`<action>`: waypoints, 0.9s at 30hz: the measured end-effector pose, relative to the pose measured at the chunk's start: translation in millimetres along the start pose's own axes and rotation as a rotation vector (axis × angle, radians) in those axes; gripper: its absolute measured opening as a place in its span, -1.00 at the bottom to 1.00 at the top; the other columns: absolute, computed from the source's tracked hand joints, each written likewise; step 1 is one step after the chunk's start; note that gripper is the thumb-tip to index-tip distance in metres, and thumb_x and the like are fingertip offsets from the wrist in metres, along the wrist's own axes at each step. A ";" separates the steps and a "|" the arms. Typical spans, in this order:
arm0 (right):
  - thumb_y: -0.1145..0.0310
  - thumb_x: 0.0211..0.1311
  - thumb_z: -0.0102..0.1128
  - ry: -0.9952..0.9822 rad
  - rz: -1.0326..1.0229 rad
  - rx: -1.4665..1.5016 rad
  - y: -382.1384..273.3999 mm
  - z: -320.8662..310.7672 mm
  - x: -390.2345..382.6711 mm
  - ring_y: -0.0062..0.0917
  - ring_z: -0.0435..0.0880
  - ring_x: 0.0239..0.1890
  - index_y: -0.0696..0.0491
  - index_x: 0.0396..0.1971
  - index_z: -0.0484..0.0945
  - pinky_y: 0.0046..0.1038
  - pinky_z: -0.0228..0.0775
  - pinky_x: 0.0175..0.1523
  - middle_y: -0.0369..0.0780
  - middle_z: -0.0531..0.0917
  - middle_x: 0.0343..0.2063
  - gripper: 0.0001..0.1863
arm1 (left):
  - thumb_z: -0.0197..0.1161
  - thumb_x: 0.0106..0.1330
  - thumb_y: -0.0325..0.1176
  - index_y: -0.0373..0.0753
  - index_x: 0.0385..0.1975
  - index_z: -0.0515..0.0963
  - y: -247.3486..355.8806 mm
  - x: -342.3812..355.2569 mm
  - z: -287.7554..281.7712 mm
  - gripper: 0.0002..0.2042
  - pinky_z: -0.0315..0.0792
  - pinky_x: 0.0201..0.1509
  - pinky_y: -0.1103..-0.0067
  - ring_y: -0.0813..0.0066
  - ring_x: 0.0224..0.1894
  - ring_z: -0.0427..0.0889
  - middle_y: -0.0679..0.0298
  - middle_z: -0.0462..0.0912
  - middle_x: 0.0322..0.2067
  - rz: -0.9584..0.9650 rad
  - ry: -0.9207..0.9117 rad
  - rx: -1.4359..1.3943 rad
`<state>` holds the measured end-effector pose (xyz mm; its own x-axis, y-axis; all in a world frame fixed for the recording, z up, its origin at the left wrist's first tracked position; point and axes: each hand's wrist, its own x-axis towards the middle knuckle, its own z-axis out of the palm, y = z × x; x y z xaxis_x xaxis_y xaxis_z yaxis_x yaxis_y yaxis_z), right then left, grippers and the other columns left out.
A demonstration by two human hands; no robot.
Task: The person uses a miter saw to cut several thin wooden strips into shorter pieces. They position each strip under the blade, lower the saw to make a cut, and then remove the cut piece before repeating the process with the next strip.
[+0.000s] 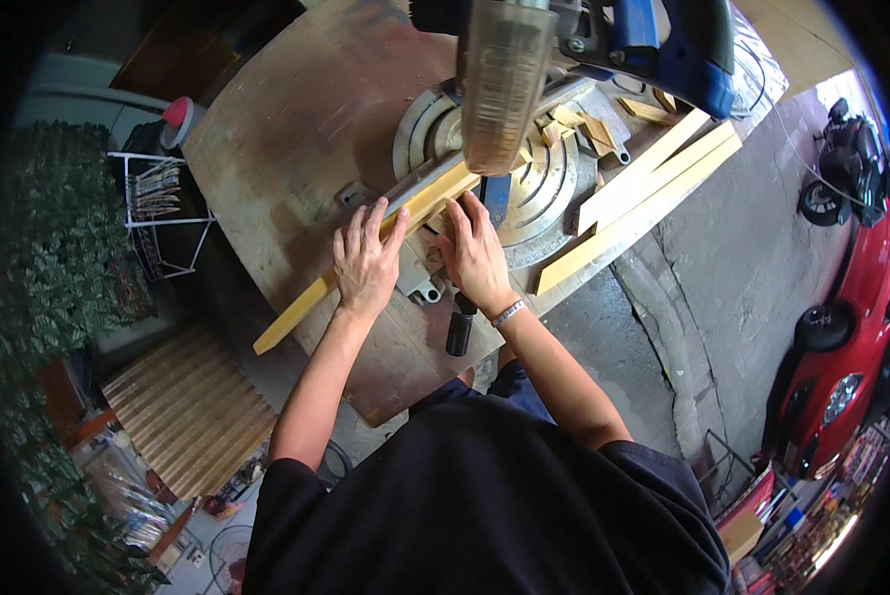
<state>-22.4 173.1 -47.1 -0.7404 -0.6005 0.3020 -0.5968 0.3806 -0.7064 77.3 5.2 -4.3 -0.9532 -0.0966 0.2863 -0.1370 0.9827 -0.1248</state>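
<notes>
A long pale wooden strip (301, 315) lies slantwise across the bed of a miter saw, along its metal fence. My left hand (368, 266) holds the strip, its fingers bent over the top. Close by, my right hand (479, 263) rests at the strip's near edge, fingers apart and fingertips seeming to touch it. The saw's round metal turntable (554, 213) shows beneath, with a black handle (459, 329) sticking out toward me. Above the strip's far end hangs the saw head with a clear plastic guard (505, 89), which hides part of the bed.
Several wooden strips (643, 203) lie on the table's right side, and small offcuts (574, 124) sit on the saw base. The saw stands on a worn wooden table (296, 119). Farther right are a red car (847, 357) and a motorcycle (842, 164); a corrugated panel (187, 407) is at left.
</notes>
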 end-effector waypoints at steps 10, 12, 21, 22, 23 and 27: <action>0.37 0.24 0.21 -0.033 -0.025 -0.091 3.1 -5.1 -2.1 -0.10 0.37 0.34 0.04 0.34 0.34 -0.15 0.17 0.47 0.06 0.35 0.30 -0.37 | 0.29 0.35 -0.35 -0.16 0.00 0.61 3.8 7.4 0.6 -0.75 0.44 0.17 0.21 0.15 0.18 0.55 0.19 0.48 0.23 0.009 0.005 -0.132; 0.36 0.26 0.17 -0.024 -0.035 -0.126 5.2 -4.8 -4.1 -0.14 0.37 0.36 0.09 0.26 0.40 -0.15 0.15 0.46 0.01 0.39 0.30 -0.46 | 0.29 0.36 -0.35 -0.17 -0.03 0.61 6.6 7.2 -2.1 -0.78 0.45 0.16 0.21 0.14 0.18 0.55 0.19 0.49 0.22 -0.014 0.002 -0.133; 0.29 0.19 0.16 -0.084 -0.151 -0.154 -5.0 -4.7 1.2 -0.21 0.50 0.13 0.08 -0.03 0.52 -0.22 0.31 0.21 -0.08 0.53 0.00 -0.65 | 0.27 0.38 -0.31 0.00 0.11 0.57 4.9 -10.3 -4.4 -0.69 0.52 0.00 0.25 0.09 0.05 0.59 0.13 0.49 0.17 -0.092 0.005 -0.037; 0.27 0.18 0.14 -0.194 -0.245 -0.140 -7.5 -1.6 0.0 -0.23 0.49 0.16 0.06 -0.04 0.53 -0.23 0.30 0.26 -0.11 0.53 -0.02 -0.65 | 0.26 0.39 -0.30 0.07 0.17 0.55 4.6 -10.7 -6.9 -0.65 0.53 -0.03 0.25 0.07 0.01 0.61 0.12 0.48 0.16 -0.099 -0.009 -0.020; 0.28 0.22 0.16 -0.171 -0.310 -0.137 -10.2 2.5 -0.2 -0.25 0.47 0.20 0.06 -0.05 0.53 -0.23 0.30 0.28 -0.13 0.53 0.03 -0.68 | 0.24 0.40 -0.30 0.14 0.24 0.53 4.1 -12.1 -9.2 -0.60 0.54 -0.06 0.25 0.06 -0.04 0.63 0.11 0.47 0.14 -0.106 -0.024 -0.003; 0.24 0.31 0.15 -0.117 -0.305 -0.215 -15.3 13.0 -3.4 -0.30 0.43 0.30 0.03 0.02 0.53 -0.25 0.26 0.34 -0.17 0.53 0.10 -0.67 | 0.19 0.44 -0.29 0.36 0.36 0.42 -4.1 -31.2 -19.2 -0.50 0.57 -0.22 0.30 0.07 -0.26 0.67 0.10 0.47 -0.01 -0.258 -0.258 0.002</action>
<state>-6.8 160.1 -45.7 -0.4856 -0.7806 0.3935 -0.8447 0.3032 -0.4410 112.7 7.2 5.5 -0.9237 -0.3786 0.0594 -0.3825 0.9204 -0.0813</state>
